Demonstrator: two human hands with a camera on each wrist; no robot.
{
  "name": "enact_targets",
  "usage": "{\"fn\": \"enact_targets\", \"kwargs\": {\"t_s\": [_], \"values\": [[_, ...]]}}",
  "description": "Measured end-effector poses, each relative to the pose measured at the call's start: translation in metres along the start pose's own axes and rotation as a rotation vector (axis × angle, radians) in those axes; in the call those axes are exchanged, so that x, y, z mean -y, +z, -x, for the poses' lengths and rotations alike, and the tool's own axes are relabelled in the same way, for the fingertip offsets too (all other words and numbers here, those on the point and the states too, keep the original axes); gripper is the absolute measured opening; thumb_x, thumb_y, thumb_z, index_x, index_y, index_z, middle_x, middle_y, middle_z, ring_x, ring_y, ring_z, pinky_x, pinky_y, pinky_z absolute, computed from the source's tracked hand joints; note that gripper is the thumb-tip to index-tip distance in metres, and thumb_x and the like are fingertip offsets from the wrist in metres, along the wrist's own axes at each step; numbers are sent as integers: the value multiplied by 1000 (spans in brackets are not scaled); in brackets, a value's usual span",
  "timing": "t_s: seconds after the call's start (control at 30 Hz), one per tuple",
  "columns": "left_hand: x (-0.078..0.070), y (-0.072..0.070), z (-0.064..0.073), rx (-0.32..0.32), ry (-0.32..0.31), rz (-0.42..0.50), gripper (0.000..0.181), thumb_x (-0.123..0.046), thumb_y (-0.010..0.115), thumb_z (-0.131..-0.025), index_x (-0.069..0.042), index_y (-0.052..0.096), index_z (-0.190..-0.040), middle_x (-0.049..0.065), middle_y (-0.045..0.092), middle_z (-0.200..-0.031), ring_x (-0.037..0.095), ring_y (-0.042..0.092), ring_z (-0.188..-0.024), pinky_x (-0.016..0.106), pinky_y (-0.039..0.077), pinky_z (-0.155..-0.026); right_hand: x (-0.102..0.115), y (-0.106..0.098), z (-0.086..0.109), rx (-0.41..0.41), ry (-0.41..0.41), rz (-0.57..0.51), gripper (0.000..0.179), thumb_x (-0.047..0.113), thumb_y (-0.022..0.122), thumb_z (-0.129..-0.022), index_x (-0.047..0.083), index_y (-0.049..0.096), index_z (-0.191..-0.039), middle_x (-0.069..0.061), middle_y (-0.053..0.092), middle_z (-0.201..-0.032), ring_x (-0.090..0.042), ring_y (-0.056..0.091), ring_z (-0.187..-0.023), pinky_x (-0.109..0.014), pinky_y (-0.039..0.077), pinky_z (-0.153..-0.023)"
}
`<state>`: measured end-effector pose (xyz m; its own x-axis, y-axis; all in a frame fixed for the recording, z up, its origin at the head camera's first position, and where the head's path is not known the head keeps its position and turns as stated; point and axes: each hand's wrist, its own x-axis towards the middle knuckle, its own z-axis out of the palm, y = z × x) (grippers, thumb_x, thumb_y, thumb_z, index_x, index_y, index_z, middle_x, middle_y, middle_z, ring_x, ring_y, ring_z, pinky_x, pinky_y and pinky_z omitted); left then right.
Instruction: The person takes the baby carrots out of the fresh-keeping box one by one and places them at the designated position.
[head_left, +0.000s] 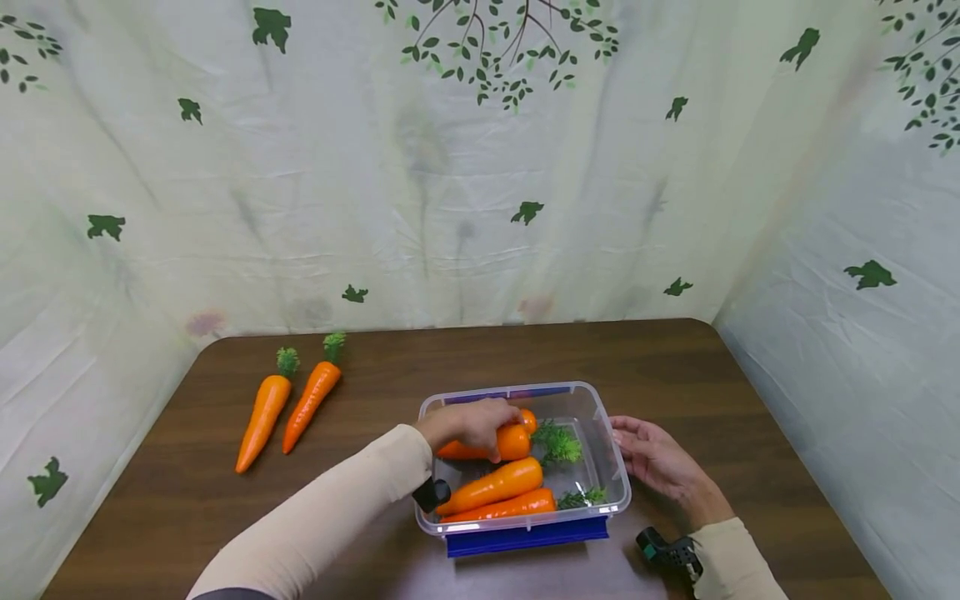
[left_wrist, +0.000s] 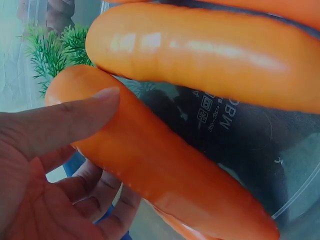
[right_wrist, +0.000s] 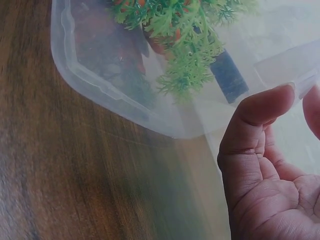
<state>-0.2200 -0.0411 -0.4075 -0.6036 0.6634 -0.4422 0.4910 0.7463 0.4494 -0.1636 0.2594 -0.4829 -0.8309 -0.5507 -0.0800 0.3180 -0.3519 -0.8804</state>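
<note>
At the head view's lower centre, the left hand [head_left: 478, 423] has its grip clamped on a carrot [head_left: 515, 443] inside the clear box [head_left: 525, 523], mostly hiding another behind. The right hand [head_left: 663, 462] meets the rim; whether its grip pinches, I can't tell.

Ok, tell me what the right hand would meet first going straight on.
The clear container's side wall. The right hand points straight at it, touching or nearly so; the pictures leave the exact contact unclear.
</note>
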Motion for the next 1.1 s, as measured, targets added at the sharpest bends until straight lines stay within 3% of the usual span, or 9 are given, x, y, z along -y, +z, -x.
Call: {"fn": "enact_targets", "kwargs": {"t_s": [0.13,0.37,0.5,0.6,0.77,0.97,1.1], "values": [[-2,0,1,12,-16,-66,54,-12,76,-83,-5,54,-131,7,57,-124,20,51,-113,36,39,-104,-1,1,0,-3,-1,-1,24,-1,39,-102,5,52,-121,-5,65,-109,-14,64,-93,-31,54,-84],[-1,2,2,5,-4,-31,58,-17,74,-85,-9,49,-137,6,54,-129,19,49,-115,36,36,-108,-2,0,0,-41,5,25,24,0,42,-101,6,54,-121,-6,64,-110,-14,64,-94,-31,54,-85],[-4,1,4,-18,42,-24,58,-21,74,-85,-11,49,-137,2,57,-121,16,51,-107,35,39,-103,-2,-1,1,-25,-6,44,24,1,41,-101,7,55,-121,-5,65,-110,-14,64,-95,-30,54,-84],[-6,-1,8,-43,89,5,54,-21,74,-85,-15,51,-134,-1,58,-113,15,52,-100,33,43,-97,-1,-3,2,-1,-17,47,26,-1,39,-102,7,55,-120,-4,65,-109,-14,64,-96,-30,54,-84],[-9,-8,16,-91,152,107,54,-20,72,-86,-23,48,-134,-3,56,-114,15,50,-99,31,44,-90,-2,-3,1,14,-11,36,27,-2,37,-102,8,54,-121,-6,65,-112,-15,64,-97,-31,54,-85],[-12,-20,30,-187,270,187,58,-18,73,-86,-21,47,-138,2,61,-118,15,57,-96,25,47,-82,-2,-2,0,14,-8,20,25,-2,38,-102,5,51,-122,-8,64,-114,-16,64,-98,-31,53,-87],[-7,-29,40,-245,261,249,59,-18,74,-85,-21,49,-138,5,62,-118,16,59,-95,26,50,-81,-1,-1,-1,13,-2,27,26,-1,38,-102,6,52,-123,-7,64,-114,-16,64,-98,-32,53,-87]]}}
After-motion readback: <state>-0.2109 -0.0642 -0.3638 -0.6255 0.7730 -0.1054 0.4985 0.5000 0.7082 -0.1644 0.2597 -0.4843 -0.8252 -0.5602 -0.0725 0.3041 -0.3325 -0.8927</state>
